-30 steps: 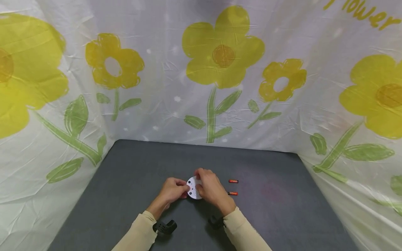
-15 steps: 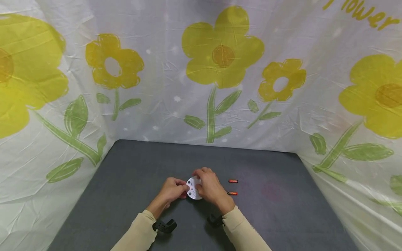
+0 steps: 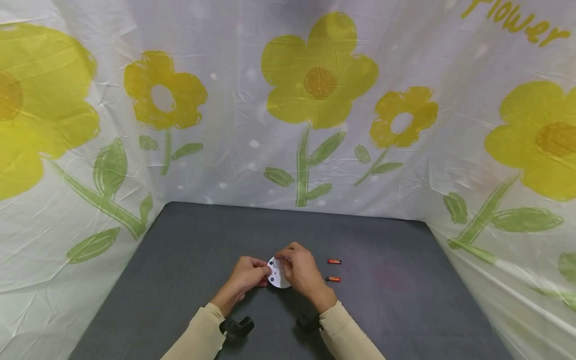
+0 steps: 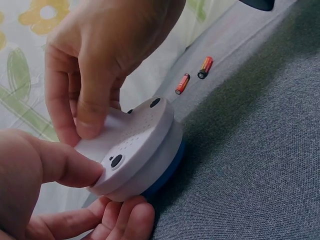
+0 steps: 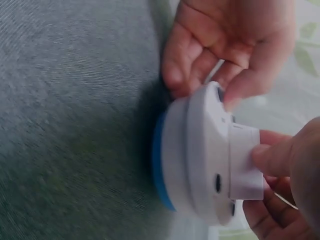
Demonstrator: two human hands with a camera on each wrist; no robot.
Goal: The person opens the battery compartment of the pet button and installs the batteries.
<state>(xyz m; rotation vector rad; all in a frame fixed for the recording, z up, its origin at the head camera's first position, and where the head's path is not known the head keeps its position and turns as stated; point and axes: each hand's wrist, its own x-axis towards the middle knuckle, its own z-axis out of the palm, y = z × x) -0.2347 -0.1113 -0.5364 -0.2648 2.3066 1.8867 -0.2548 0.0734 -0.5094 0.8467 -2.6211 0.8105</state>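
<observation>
A round white device with a blue base (image 5: 200, 145) sits low over the dark tabletop, its face with dark round feet and small holes turned up. My left hand (image 3: 245, 276) grips its left rim, thumb on the face and fingers beneath. My right hand (image 3: 303, 272) pinches a flat white cover piece (image 5: 245, 165) between thumb and fingers. In the right wrist view this piece stands out from the device's face; whether its lower edge still touches is hard to tell. Two orange-red batteries, a far one (image 3: 334, 261) and a nearer one (image 3: 333, 279), lie right of my right hand.
A dark grey cloth-covered table (image 3: 216, 235) spreads beneath everything. White curtains with yellow flowers (image 3: 319, 82) hang behind and at both sides. Black wrist-worn mounts (image 3: 237, 326) sit at both cuffs.
My right fingers have drawn in from the device's far edge towards the thumb, and now pinch the cover piece. My left hand and the batteries stay in place.
</observation>
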